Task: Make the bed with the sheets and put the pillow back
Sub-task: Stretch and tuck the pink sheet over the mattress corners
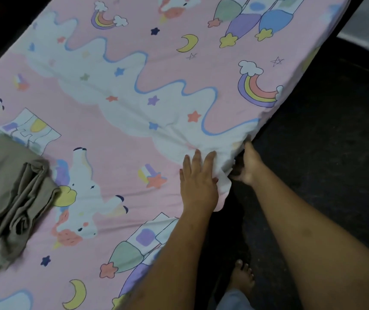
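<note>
Pink sheet (134, 104) spread across frame centre, right edge mid-tuck: left hand (198, 182) presses flat, fingers straight; right hand (248, 166) fingers hidden under edge, grip undeterminable; folded brown sheet (7, 189) lower left unspread; pillow unseen.

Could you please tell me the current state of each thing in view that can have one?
Pink patterned sheet: spread out flat, bunched with a loose flap at its near right edge.
Grey-brown sheet: loosely folded, lying on the pink patterned sheet at the left.
Left hand: fingers straight, pressing the bunched edge down.
Right hand: just below that edge, fingers partly hidden; its grip cannot be told.
</note>
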Demonstrator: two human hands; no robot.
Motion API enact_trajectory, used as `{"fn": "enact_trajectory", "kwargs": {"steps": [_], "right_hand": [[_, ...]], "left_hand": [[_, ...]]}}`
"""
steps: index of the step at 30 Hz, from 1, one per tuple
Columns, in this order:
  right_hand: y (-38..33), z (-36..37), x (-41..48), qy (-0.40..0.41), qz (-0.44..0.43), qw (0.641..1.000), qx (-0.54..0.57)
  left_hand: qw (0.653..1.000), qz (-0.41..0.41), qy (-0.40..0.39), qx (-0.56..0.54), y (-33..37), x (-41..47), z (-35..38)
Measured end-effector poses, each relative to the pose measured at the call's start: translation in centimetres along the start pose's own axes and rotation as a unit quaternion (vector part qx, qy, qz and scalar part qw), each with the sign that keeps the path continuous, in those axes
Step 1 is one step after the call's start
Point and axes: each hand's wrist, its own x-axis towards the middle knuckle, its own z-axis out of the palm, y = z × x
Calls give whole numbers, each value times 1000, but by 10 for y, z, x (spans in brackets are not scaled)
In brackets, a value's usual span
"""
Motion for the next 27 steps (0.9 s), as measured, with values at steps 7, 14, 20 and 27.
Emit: {"fn": "enact_trajectory", "kwargs": {"steps": [7, 14, 20, 27], "right_hand": [[-8, 17, 18, 63, -61, 995, 45], [-17, 24, 20, 251, -192, 948, 32], [-31, -13, 29, 298, -189, 916, -192], [-33, -8, 34, 254, -154, 909, -292]], "left_hand": [[989, -19, -120, 86, 6, 11, 3], [989, -37, -113, 84, 19, 14, -1], [990, 48, 78, 106, 27, 23, 17], [990, 76, -6, 117, 28, 43, 3]]}}
